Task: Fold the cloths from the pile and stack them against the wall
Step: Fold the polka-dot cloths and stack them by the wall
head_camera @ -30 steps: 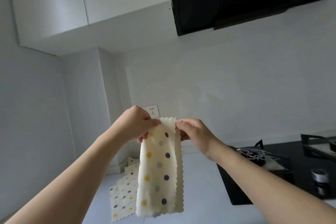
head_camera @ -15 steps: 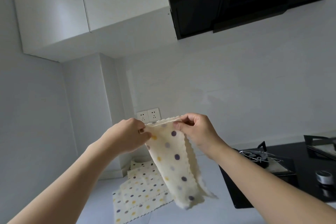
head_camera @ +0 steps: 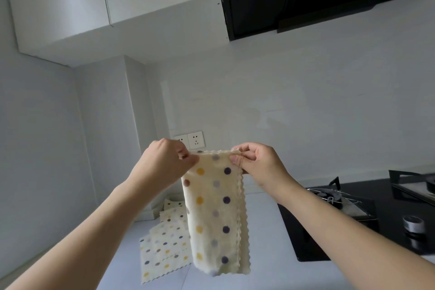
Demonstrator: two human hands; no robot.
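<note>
The left hand (head_camera: 166, 163) pinches one top corner of a cream cloth with yellow and purple dots and a wavy edge (head_camera: 215, 213). The right hand (head_camera: 257, 165) pinches the other top corner. The cloth hangs down in the air, folded into a long strip, above the pale grey counter (head_camera: 259, 254). More dotted cloths (head_camera: 164, 247) lie flat on the counter near the white wall (head_camera: 294, 106).
</note>
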